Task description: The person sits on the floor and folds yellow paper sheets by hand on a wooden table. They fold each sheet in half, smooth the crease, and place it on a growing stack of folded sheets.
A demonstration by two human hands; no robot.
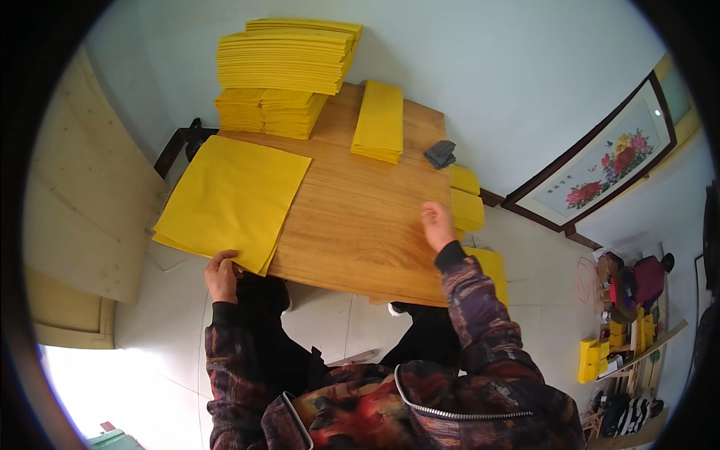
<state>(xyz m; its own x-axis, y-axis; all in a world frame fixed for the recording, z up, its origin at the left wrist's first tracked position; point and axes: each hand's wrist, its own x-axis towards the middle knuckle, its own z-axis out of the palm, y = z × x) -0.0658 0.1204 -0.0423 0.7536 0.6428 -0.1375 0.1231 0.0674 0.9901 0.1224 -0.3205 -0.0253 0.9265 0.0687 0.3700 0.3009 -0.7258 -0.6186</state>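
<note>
Wooden table [360, 217] beside pale wall [465, 67]; left hand [222, 274] pinches yellow sheets [232, 195], right hand [437, 226] half-open, empty.

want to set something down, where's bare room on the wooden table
The widest bare patch of brown wooden tabletop lies between the flat yellow square sheets at left and the right hand. A narrow gap separates the folded yellow stack from the crumpled grey cloth. The far-left corner is crowded by a tall yellow pile.

The left grip [222, 274] bends inward; the right grip [436, 225], loosely curled, reaches farther.
</note>
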